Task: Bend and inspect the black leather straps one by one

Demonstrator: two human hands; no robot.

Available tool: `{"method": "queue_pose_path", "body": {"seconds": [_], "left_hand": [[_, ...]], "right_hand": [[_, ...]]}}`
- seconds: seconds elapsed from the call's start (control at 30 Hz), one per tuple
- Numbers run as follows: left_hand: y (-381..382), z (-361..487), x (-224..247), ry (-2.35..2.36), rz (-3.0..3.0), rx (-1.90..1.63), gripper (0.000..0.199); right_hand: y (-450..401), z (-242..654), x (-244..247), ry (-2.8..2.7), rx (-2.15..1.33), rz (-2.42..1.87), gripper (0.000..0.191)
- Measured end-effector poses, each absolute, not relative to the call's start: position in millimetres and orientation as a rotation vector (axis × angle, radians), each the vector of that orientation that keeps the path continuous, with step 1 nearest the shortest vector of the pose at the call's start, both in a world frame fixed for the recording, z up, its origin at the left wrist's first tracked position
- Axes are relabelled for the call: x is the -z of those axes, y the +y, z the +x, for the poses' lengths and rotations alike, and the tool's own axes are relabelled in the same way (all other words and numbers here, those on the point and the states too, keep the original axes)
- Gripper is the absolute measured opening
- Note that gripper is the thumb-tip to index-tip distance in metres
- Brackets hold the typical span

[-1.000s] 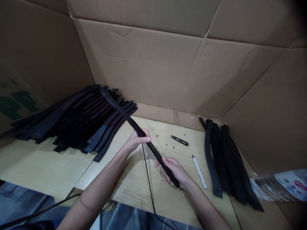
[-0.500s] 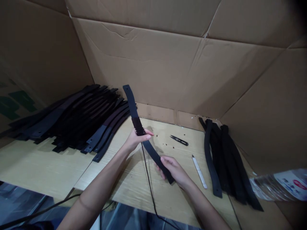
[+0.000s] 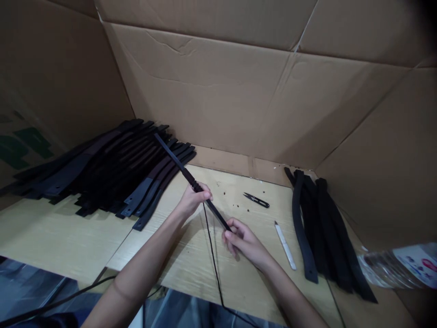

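Note:
A long black strap (image 3: 218, 216) is held edge-on above the table, slanting from upper left to lower right. Part of it is wrapped in dark cord just beyond my left hand (image 3: 195, 198), which pinches the strap at the end of that wrapping. From beneath this hand a dark cord (image 3: 212, 255) hangs down over the table's front edge. My right hand (image 3: 242, 240) grips the strap's lower end between thumb and fingers. Black thread snips (image 3: 256, 200) and a white pen-like tool (image 3: 285, 246) lie on the table to the right.
At the left is a large pile of black straps (image 3: 112, 168), some with wrapped middles. More black straps (image 3: 327, 228) lie at the right, beside a clear plastic bottle (image 3: 403, 266). Cardboard walls (image 3: 211, 86) enclose the wooden table (image 3: 68, 241). Small dark scraps lie near the snips.
The strap has turned from its flat face to its narrow edge, and its upper end has swung left and down. Both hands keep hold of it.

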State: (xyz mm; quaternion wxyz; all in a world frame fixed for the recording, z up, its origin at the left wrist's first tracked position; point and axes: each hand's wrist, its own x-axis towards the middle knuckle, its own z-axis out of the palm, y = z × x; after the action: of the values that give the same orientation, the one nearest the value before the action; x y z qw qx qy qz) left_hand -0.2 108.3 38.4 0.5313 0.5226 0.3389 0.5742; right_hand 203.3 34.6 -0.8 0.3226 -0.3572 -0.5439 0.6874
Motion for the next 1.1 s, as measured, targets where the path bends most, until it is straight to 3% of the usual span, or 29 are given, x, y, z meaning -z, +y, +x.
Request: {"method": "queue_pose_path", "body": {"seconds": [0.4,0.7,0.9,1.1], "left_hand": [[106.5,-3.8,-38.7,0.823,1.38,-1.259,0.027],[108.8,-2.9,-35.7,0.745,1.417,-1.311,0.05],[111.9,-4.1,-34.8,0.694,1.449,-1.303,0.055],[112.3,-4.6,-35.4,0.713,1.436,-1.3,0.051]], "right_hand": [[31.5,203.7,-8.0,-1.346,-1.81,-1.183,0.06],[30.9,203.7,-7.3,-1.398,-1.859,-1.027,0.048],[31.7,202.5,-7.9,-1.472,-1.833,-0.961,0.039],[31.4,201.6,-4.3,-1.46,-1.895,-1.002,0.053]]}}
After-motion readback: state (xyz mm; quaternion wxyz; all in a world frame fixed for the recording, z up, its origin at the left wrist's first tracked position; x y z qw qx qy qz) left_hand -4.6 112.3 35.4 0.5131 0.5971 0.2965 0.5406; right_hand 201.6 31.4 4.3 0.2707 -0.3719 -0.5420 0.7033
